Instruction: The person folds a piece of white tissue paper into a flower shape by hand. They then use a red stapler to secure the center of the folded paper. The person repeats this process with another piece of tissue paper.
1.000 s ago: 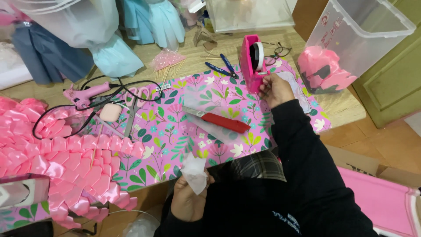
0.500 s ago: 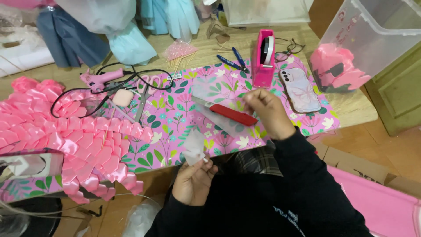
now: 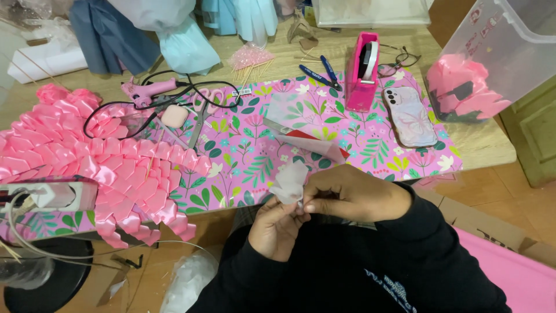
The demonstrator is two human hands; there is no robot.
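Observation:
My left hand [image 3: 279, 226] holds the base of a small bunched piece of pale sheer fabric [image 3: 289, 179] just off the table's front edge. My right hand [image 3: 353, 194] has come against it, its fingertips pinching the same base from the right. Both sleeves are black. Behind the hands, on the pink floral mat [image 3: 255, 145], lies a red object under a clear wrapper [image 3: 315, 146].
A heap of folded pink satin ribbon petals [image 3: 98, 162] fills the left. A pink glue gun [image 3: 150, 88], scissors [image 3: 200, 119], blue pliers [image 3: 321, 72], a pink tape dispenser [image 3: 362, 72] and a phone [image 3: 410, 116] lie farther back. A clear bin [image 3: 492, 52] stands at right.
My right hand left the tape dispenser, passed over the red object, and came back to join my left hand on the fabric piece.

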